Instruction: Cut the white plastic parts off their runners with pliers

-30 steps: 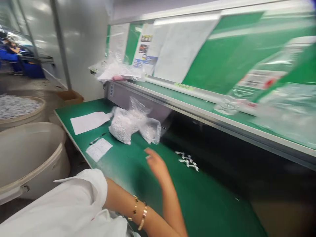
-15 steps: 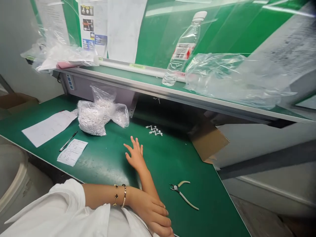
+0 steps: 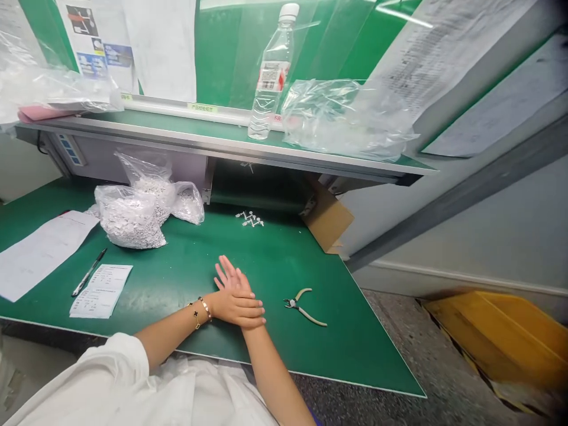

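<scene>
My left hand (image 3: 235, 309) lies across my right hand (image 3: 228, 281), fingers (image 3: 252, 312) loose and empty, with the cream-handled steel pliers (image 3: 296, 305) and clear plastic bag of small white parts (image 3: 128, 222) untouched.

White shirt sleeve (image 3: 93, 378), two thin gold wrist bracelets (image 3: 199, 310)

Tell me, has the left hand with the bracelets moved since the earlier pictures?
Yes: the left hand has moved forward from the bench's front edge and now lies over the right wrist, level with the pliers.
</scene>
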`<state>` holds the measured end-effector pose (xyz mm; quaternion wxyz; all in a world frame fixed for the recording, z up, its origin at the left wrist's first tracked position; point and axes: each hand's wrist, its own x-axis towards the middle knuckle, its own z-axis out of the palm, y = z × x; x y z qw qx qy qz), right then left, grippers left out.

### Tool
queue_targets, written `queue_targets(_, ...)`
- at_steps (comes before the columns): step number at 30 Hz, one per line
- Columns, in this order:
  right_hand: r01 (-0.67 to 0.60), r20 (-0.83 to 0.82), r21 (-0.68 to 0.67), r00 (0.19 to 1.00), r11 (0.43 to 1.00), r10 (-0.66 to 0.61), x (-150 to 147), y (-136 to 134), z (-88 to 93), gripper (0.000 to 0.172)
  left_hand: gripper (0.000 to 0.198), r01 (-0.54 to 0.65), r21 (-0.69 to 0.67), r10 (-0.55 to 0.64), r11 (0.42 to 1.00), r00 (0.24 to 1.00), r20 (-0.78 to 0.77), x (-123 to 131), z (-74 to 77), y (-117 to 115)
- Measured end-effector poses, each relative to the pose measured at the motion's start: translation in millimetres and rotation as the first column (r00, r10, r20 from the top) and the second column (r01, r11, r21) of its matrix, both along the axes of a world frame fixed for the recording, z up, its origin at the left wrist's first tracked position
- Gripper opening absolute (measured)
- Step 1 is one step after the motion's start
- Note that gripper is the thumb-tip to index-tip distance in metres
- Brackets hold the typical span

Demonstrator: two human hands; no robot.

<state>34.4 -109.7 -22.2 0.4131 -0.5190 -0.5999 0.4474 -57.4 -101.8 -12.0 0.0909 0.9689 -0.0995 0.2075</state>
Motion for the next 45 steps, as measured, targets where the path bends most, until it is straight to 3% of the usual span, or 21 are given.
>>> queue_targets(2, -0.031, -0.128, -0.089, 0.992, 0.996, 0.019, -5, -2, 3.5, 0.059, 0.030, -0.026, -0.041, 0.028, 0.999, 0.999, 0.037, -2, -1.9, 6)
queue_targets(4, 0.135, -0.202, -0.182, 0.964, 0.974, -0.171, -14, -2, 3.3, 0.059, 0.026, -0.042, -0.098, 0.051, 0.994, 0.995, 0.090, -5, -3.5, 14)
queue_targets(6, 0.446, -0.207, -0.255, 0.841, 0.858, -0.499, -27, -1, 0.2, 0.056, 0.029, -0.059, -0.126, 0.076, 0.990, 0.988, 0.133, -8, -4.9, 21)
queue_targets(7, 0.549, -0.212, -0.264, 0.769, 0.793, -0.603, -32, 0, -1.4, 0.054, 0.030, -0.075, -0.115, 0.092, 0.991, 0.985, 0.143, -10, -5.8, 24)
queue_targets(8, 0.614, -0.237, -0.262, 0.707, 0.744, -0.667, -36, 1, -2.5, 0.053, 0.030, -0.102, -0.088, 0.114, 0.991, 0.983, 0.147, -11, -7.2, 27)
queue_targets(9, 0.610, -0.269, -0.255, 0.700, 0.750, -0.661, -38, 2, -2.7, 0.052, 0.030, -0.139, -0.056, 0.146, 0.989, 0.978, 0.148, -12, -9.2, 30)
queue_targets(10, 0.596, -0.295, -0.248, 0.705, 0.764, -0.646, -38, 2, -1.9, 0.052, 0.031, -0.181, -0.024, 0.182, 0.983, 0.972, 0.151, -14, -12.0, 32)
queue_targets(12, 0.446, -0.375, -0.240, 0.777, 0.863, -0.506, -30, 1, 1.9, 0.054, 0.033, -0.268, 0.017, 0.261, 0.963, 0.950, 0.172, -17, -19.3, 37)
queue_targets(14, 0.260, -0.565, -0.274, 0.735, 0.926, -0.374, -20, -3, 7.2, 0.055, 0.033, -0.330, 0.031, 0.320, 0.943, 0.929, 0.185, -20, -27.7, 43)
queue_targets(16, 0.056, -0.800, -0.321, 0.518, 0.945, -0.303, -14, -8, 12.6, 0.050, 0.032, -0.353, 0.034, 0.343, 0.935, 0.924, 0.169, -24, -34.7, 50)
queue_targets(18, -0.071, -0.903, -0.390, 0.225, 0.918, -0.367, -14, -12, 17.5, 0.037, 0.029, -0.375, 0.029, 0.369, 0.927, 0.921, 0.129, -26, -38.8, 57)
queue_targets(19, -0.110, -0.904, -0.422, 0.122, 0.900, -0.409, -16, -12, 19.8, 0.031, 0.027, -0.400, 0.027, 0.396, 0.916, 0.912, 0.105, -27, -39.7, 60)
queue_targets(21, -0.156, -0.887, -0.459, 0.025, 0.874, -0.461, -21, -11, 23.8, 0.023, 0.022, -0.475, 0.048, 0.474, 0.879, 0.880, 0.035, -29, -40.3, 67)
queue_targets(24, -0.173, -0.871, -0.487, 0.034, 0.856, -0.489, -26, -9, 27.3, 0.020, 0.015, -0.528, 0.107, 0.536, 0.842, 0.842, -0.066, -31, -41.0, 72)
queue_targets(32, -0.104, -0.830, -0.557, 0.094, 0.824, -0.550, -24, 0, 17.7, 0.012, 0.013, -0.529, 0.138, 0.546, 0.837, 0.826, -0.143, -31, -47.0, 74)
queue_targets(39, 0.175, -0.805, -0.545, 0.166, 0.820, -0.570, -40, 7, -2.4, 0.007, 0.013, -0.553, 0.111, 0.564, 0.826, 0.806, -0.180, -29, -43.2, 72)
queue_targets(45, 0.404, -0.804, -0.419, 0.250, 0.813, -0.539, -65, 10, -3.7, 0.036, 0.032, -0.620, -0.005, 0.609, 0.784, 0.772, -0.181, -30, -38.0, 72)
